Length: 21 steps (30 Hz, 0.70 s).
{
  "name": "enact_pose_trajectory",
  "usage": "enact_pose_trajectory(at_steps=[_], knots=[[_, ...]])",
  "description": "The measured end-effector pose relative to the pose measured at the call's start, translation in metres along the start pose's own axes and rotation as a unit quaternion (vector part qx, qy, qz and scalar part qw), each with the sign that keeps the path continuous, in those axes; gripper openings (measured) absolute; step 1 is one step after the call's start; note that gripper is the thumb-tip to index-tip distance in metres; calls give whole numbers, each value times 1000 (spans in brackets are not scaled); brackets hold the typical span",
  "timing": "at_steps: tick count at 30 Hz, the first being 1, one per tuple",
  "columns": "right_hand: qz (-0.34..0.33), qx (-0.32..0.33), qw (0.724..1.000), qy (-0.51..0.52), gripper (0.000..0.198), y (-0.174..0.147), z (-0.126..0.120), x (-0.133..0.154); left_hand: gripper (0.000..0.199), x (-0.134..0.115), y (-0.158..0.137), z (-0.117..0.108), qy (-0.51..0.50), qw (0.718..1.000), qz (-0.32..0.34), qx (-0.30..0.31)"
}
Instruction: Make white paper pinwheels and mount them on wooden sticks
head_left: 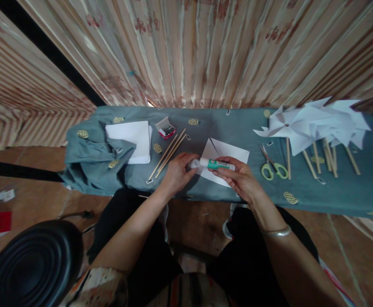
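My right hand (235, 174) is closed around a glue stick (218, 165) with a green and white label, held level over the bench. The fingers of my left hand (180, 171) pinch a pale, translucent cap (193, 163) at the left end of the stick. Whether the cap is on or just off that end, I cannot tell. Under both hands lies a white paper square (227, 150) with crease or cut lines, partly covered by the stick and my fingers. Green-handled scissors (273, 166) rest to the right of my right hand, their blades pointing away from me.
Left of my hands are a stack of white paper (130, 138), a small open box of metal pins (166, 128) and several wooden sticks (170, 155). Several paper pinwheels (310, 123) on sticks lie at the right. A black round stool (29, 268) stands at lower left.
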State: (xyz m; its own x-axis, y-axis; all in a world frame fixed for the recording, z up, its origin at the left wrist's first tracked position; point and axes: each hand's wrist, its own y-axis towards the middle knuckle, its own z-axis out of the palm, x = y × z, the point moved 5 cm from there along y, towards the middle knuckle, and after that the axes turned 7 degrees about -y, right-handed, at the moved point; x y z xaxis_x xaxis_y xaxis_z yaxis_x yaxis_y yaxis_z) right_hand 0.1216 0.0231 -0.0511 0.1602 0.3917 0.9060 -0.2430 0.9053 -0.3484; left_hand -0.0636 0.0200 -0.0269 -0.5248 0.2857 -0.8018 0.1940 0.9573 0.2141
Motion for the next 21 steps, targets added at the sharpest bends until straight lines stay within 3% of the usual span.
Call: enact_pose_trajectory(at_steps=[11,21], knots=[[-24,-15,997,-74,39,2,-4,0,23,-2,-2,3,43,999,23,-10],[-60,-28,985,-158,38,4,-9,0,25,-10,-3,1,119,988,97,6]])
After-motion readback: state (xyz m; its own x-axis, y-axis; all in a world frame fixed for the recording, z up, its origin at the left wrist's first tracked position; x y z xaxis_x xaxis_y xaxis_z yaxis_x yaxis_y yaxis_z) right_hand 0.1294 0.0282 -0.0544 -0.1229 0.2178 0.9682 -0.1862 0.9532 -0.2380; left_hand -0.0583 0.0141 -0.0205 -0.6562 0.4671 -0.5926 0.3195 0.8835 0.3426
